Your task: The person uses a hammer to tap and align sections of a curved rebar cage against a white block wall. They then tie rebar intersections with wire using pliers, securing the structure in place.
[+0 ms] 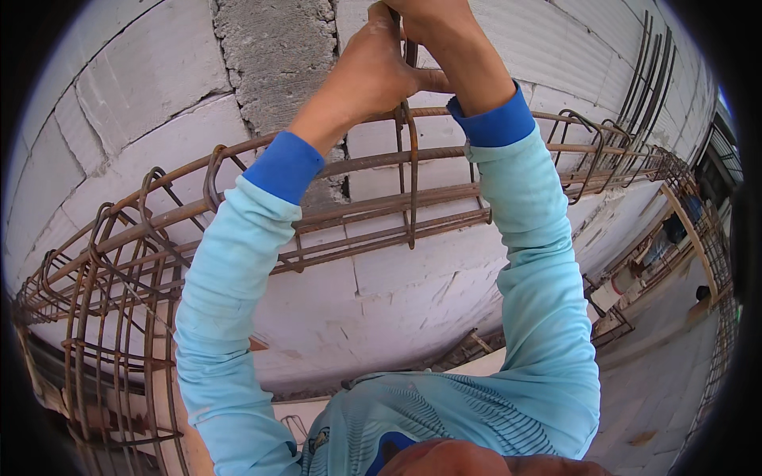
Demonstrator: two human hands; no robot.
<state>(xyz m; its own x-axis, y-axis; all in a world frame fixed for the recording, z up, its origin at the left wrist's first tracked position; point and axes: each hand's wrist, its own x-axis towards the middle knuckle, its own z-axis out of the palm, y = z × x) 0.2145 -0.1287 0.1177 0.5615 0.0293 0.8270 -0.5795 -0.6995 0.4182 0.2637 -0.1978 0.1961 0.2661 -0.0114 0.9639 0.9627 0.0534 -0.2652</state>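
Both my arms reach up to the top of the view, in front of a block wall. Closed round a dark upright steel bar [409, 52] is my left hand [375, 67], its thumb pointing right, below my right wrist. My right hand [435, 11] is beside the bar, higher up; its fingers are cut off by the upper edge. Below the hands, a bent rebar stirrup [413, 170] hangs around the long bars of a rusty rebar cage [361, 163]. Where the upright bar meets the stirrup is partly hidden by my left hand.
White block wall [151, 59] with a rough concrete column [274, 59] stands behind the cage. More stirrups [147, 194] sit along its left. A vertical rebar cage [119, 357] stands lower left. Upright bars [651, 75] rise at right, above a grey floor [651, 397] and a timber board [690, 238].
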